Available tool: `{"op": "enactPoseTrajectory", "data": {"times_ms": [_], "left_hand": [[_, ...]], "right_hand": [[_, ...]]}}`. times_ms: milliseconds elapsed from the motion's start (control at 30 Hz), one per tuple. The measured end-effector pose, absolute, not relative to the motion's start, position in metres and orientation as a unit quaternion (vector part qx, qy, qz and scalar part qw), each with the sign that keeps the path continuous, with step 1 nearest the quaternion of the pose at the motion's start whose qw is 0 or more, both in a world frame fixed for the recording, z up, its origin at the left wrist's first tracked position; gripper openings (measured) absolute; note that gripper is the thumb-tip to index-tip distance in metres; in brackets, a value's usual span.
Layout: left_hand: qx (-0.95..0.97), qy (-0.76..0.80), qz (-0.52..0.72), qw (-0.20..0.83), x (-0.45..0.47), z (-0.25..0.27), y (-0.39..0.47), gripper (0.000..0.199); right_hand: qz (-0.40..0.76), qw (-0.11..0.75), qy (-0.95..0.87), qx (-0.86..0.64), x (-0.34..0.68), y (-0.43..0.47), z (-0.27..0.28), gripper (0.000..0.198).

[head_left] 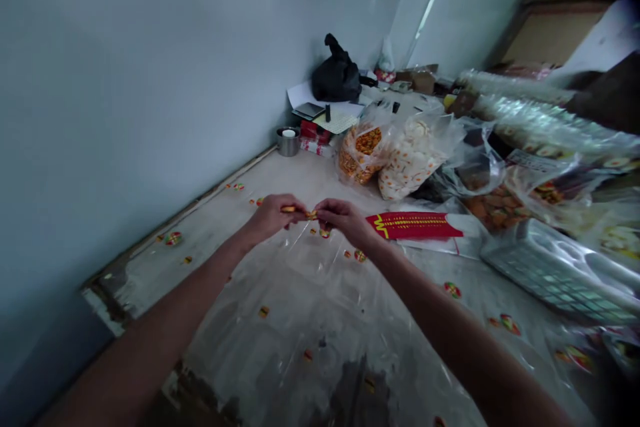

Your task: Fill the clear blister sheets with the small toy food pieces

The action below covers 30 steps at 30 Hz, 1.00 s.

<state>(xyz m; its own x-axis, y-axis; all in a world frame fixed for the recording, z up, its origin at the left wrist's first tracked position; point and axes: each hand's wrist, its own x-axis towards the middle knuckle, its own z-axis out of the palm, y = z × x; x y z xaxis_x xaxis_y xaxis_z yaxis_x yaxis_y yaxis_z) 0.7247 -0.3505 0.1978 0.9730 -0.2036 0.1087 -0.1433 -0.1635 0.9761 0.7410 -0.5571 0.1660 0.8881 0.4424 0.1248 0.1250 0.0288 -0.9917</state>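
Observation:
Over the far part of the table, my left hand [275, 213] and my right hand [344, 219] meet with pinched fingertips. Between them is a small orange-brown piece [311, 215], too small to name. Another orange-brown piece [289, 209] shows at my left fingers. Scattered on the plastic-covered table [300, 293] lie several small orange pieces, such as a square one [263, 311], and several round red, green and yellow pieces, one at the left [173, 238] and one [360, 255] beneath my right wrist. Some of these lie in pairs.
A red printed card [420, 225] lies right of my right hand. Behind stand a clear bag of orange pieces [363, 153], a bag of white pieces [413, 160], a metal cup [287, 141] and a black bag [336, 73]. A grey plastic basket [555, 273] is at the right.

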Motion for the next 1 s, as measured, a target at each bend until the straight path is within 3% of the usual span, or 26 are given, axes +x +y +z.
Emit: {"op": "enactPoseTrajectory", "data": {"times_ms": [67, 167, 300, 400, 500, 600, 800, 1000], "left_hand": [[0.791, -0.223, -0.02, 0.569, 0.775, 0.197, -0.373, 0.02], [0.828, -0.339, -0.009, 0.446, 0.837, 0.184, -0.407, 0.026], [0.873, -0.319, -0.083, 0.36, 0.884, 0.158, -0.433, 0.036], [0.885, -0.276, -0.087, 0.365, 0.896, 0.159, -0.431, 0.031], [0.881, -0.151, -0.059, 0.444, 0.889, 0.182, -0.417, 0.017], [0.812, -0.027, -0.065, 0.579, 0.86, 0.207, -0.397, 0.019], [0.665, 0.131, -0.101, 0.729, 0.776, 0.214, -0.359, 0.003], [0.506, 0.232, -0.062, 0.829, 0.725, 0.21, -0.332, 0.013]], "right_hand": [[0.025, 0.612, -0.29, -0.736, 0.774, -0.592, 0.161, 0.027], [-0.076, 0.42, -0.373, -0.824, 0.819, -0.628, 0.147, 0.021], [-0.029, 0.151, -0.438, -0.886, 0.854, -0.634, 0.126, 0.028], [-0.004, 0.04, -0.454, -0.89, 0.864, -0.629, 0.125, 0.034], [0.038, 0.045, -0.431, -0.901, 0.868, -0.633, 0.134, 0.028], [0.065, 0.112, -0.385, -0.914, 0.872, -0.641, 0.14, 0.023], [-0.014, 0.259, -0.287, -0.922, 0.871, -0.627, 0.146, 0.009], [0.009, 0.234, -0.269, -0.934, 0.866, -0.605, 0.126, 0.016]]}}
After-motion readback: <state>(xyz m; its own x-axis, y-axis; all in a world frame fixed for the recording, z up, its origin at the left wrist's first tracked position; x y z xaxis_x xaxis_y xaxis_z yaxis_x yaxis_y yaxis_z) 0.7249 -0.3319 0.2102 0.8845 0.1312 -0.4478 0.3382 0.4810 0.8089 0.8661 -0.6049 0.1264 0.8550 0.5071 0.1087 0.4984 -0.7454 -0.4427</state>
